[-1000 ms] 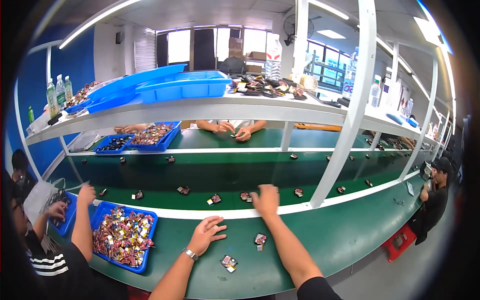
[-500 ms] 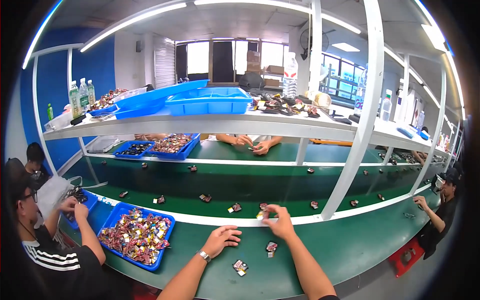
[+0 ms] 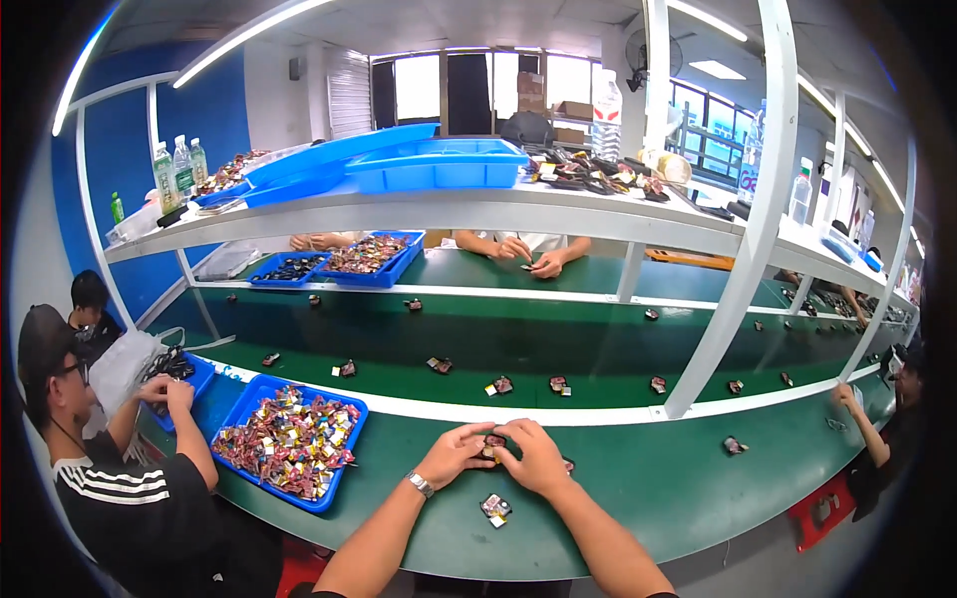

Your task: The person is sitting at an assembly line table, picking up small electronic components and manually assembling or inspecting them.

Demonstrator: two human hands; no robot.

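Note:
My left hand [image 3: 454,460] and my right hand [image 3: 534,460] meet over the near green worktop. Their fingers close around a small dark-red part with a pale patch [image 3: 491,445], mostly hidden by the fingers. Just below them lies a similar part [image 3: 495,510], dark with white and yellow patches. Another such part [image 3: 569,465] peeks out beside my right hand. To the left stands a blue tray [image 3: 351,439] heaped with many of these red, white and yellow parts.
Beyond a white rail [image 3: 628,412], a green belt [image 3: 598,344] carries spaced parts. One part [image 3: 736,446] lies on the worktop at right. White posts [image 3: 766,219] hold a shelf with blue trays [image 3: 434,174] and bottles. Co-workers sit at left, right and opposite.
My right hand has drawn back from the rail with a part and joined my left hand. Belt parts have shifted slightly right. Another part now shows on the worktop at right.

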